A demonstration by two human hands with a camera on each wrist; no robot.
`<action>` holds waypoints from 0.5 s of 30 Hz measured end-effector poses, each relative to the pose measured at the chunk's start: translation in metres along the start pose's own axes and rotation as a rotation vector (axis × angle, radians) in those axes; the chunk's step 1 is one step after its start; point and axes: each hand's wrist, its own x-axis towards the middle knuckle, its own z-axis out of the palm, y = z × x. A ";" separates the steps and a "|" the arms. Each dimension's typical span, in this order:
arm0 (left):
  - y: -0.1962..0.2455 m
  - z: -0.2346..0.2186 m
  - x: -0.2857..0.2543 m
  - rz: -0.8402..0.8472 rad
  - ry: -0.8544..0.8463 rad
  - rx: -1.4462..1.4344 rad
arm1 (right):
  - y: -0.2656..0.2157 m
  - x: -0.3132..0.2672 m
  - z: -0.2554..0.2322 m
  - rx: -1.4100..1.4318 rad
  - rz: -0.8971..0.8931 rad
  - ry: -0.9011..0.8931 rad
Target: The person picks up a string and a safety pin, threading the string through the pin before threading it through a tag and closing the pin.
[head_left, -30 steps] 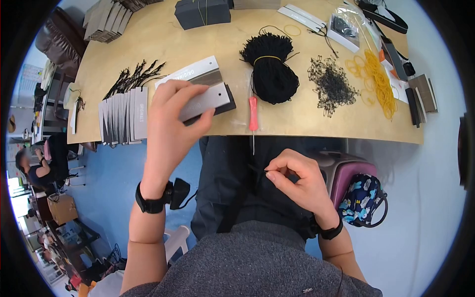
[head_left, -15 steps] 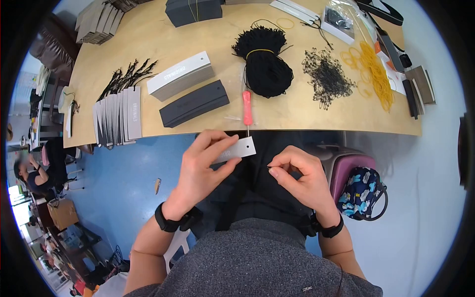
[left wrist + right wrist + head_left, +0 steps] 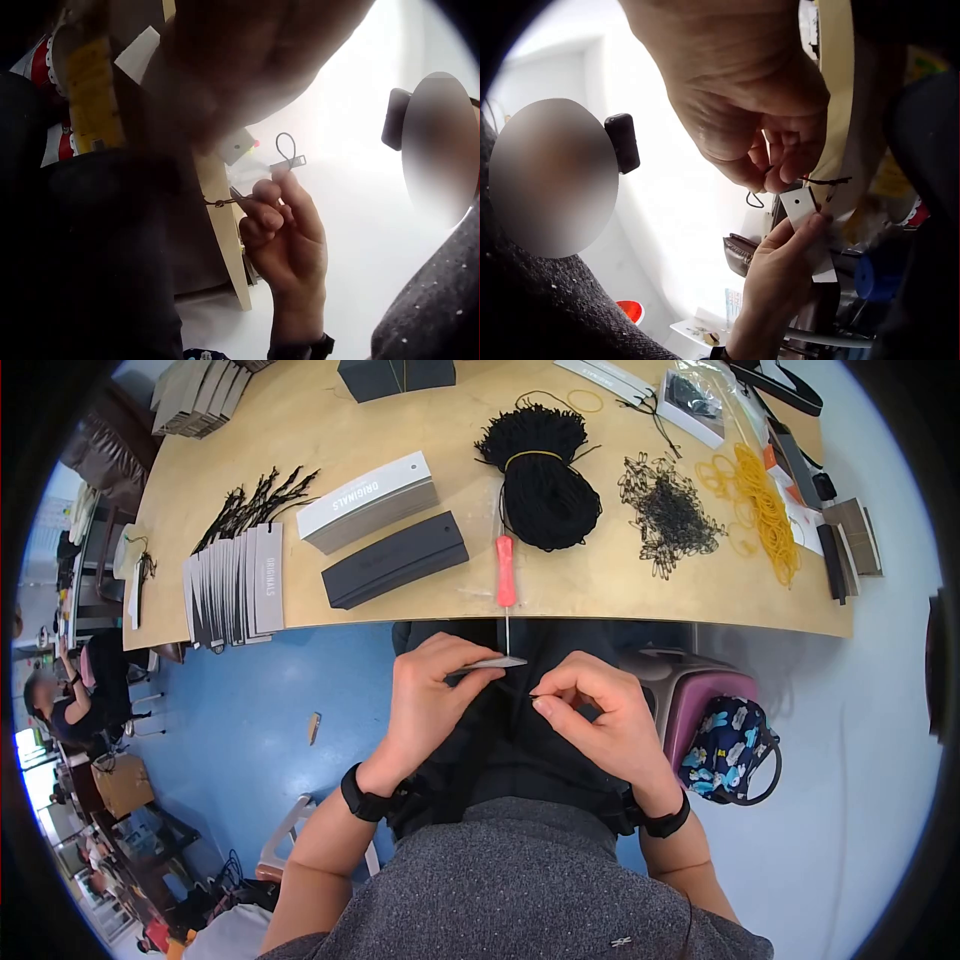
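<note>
My left hand (image 3: 430, 685) pinches a light grey hang tag (image 3: 502, 662) over the lap, seen nearly edge-on from the head. The right wrist view shows the hole near the end of this tag (image 3: 797, 201). Close beside it, my right hand (image 3: 600, 710) pinches a thin black cord (image 3: 829, 181) between thumb and fingertips. In the left wrist view the cord's knot (image 3: 219, 203) sticks out on one side of the fingers, a loop on the other. A small slim pin (image 3: 298, 161) shows at those fingertips beside the loop.
On the table (image 3: 640, 600) lie a white tag stack (image 3: 365, 495), a dark tag stack (image 3: 395, 560), fanned tags with cords (image 3: 235, 585), a black cord bundle (image 3: 550, 500), black pins (image 3: 665, 515) and yellow rubber bands (image 3: 770, 525). A pink-handled tool (image 3: 505, 575) overhangs the front edge.
My left hand has come from the tag stacks down to the lap with one tag, then turned it edge-on beside the right hand. The right hand stays nearly in place.
</note>
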 end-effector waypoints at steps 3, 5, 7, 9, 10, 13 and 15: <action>-0.003 -0.006 0.000 -0.175 -0.067 -0.149 | 0.000 -0.001 -0.001 -0.011 0.015 -0.007; 0.001 -0.008 0.004 -0.235 -0.107 -0.163 | 0.001 -0.001 0.000 -0.015 0.030 -0.014; 0.000 -0.008 0.008 -0.296 -0.145 -0.177 | 0.002 -0.001 0.000 -0.018 0.033 -0.019; -0.009 -0.004 0.014 -0.350 -0.124 -0.324 | 0.003 0.000 0.001 -0.016 0.030 -0.021; -0.011 -0.004 0.017 -0.351 -0.124 -0.324 | 0.004 0.001 0.002 -0.014 0.027 -0.021; -0.013 -0.001 0.021 -0.282 -0.184 -0.230 | 0.003 0.004 0.006 -0.072 0.033 0.041; -0.012 0.003 0.020 -0.247 -0.151 -0.383 | 0.011 0.008 0.009 -0.088 0.080 0.081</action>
